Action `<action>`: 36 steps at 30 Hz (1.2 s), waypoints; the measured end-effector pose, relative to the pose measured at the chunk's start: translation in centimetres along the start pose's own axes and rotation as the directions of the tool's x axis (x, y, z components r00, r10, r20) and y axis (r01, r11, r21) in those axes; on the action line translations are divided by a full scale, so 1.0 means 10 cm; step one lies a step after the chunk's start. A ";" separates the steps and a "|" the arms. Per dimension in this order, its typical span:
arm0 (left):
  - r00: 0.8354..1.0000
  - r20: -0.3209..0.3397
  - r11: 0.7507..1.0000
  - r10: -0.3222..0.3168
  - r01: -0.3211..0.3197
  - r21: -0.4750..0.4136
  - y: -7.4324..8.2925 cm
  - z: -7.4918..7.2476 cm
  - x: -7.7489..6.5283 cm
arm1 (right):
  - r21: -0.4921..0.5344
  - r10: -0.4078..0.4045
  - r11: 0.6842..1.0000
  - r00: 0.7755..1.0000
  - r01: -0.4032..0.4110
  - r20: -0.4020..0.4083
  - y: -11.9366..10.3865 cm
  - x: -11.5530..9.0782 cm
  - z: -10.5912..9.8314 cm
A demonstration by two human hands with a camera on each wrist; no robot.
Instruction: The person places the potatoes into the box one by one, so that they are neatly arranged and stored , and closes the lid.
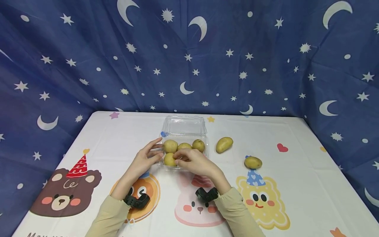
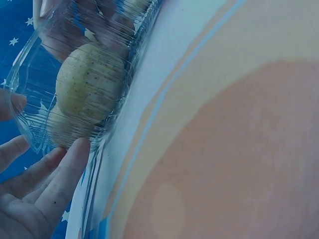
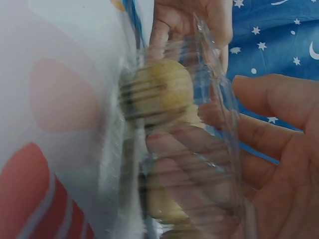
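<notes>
A clear plastic clamshell box [image 1: 184, 125] stands with its lid raised at the back. In its base lie several yellow potatoes [image 1: 170, 146], one of them a front potato [image 3: 169, 89] seen through the ribbed wall. My left hand [image 1: 147, 157] is at the box's left side, its fingertips against the wall; the left wrist view shows these fingers [image 2: 75, 159] spread and fairly straight. Over the box's front right, my right hand [image 1: 195, 161] reaches in with loosely bent fingers beside the front potato. No potato appears gripped in it, though the wall partly blurs the fingertips.
To the right of the box lies a loose potato [image 1: 224, 144], and farther right another potato [image 1: 253, 162]. A white cloth [image 1: 319, 184] printed with cartoon figures covers the table. Behind hangs a blue curtain [image 1: 219, 75] with moons and stars.
</notes>
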State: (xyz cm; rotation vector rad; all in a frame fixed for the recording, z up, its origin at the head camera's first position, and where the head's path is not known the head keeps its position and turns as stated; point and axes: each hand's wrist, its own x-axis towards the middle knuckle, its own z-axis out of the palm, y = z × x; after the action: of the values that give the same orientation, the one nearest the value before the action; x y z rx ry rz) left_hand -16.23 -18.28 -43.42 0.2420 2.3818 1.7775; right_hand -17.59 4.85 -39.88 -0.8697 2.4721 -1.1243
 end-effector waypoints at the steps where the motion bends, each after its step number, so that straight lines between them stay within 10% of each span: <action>1: 1.000 0.002 1.000 -0.001 0.001 -0.001 0.00 0.00 0.00 | 0.001 -0.001 1.000 1.000 0.001 -0.004 0.00 -0.01 -0.01; 36: 1.000 -0.009 1.000 -0.011 0.010 -0.005 0.00 0.01 0.00 | -0.062 -0.088 0.995 0.966 0.075 -0.243 0.30 -0.54 -0.72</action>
State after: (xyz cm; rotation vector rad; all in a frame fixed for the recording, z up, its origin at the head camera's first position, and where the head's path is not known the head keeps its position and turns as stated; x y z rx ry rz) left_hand -16.25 -18.19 -43.41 0.2205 2.3802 1.7839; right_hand -18.07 14.03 -37.36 -0.9039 2.6975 -1.2689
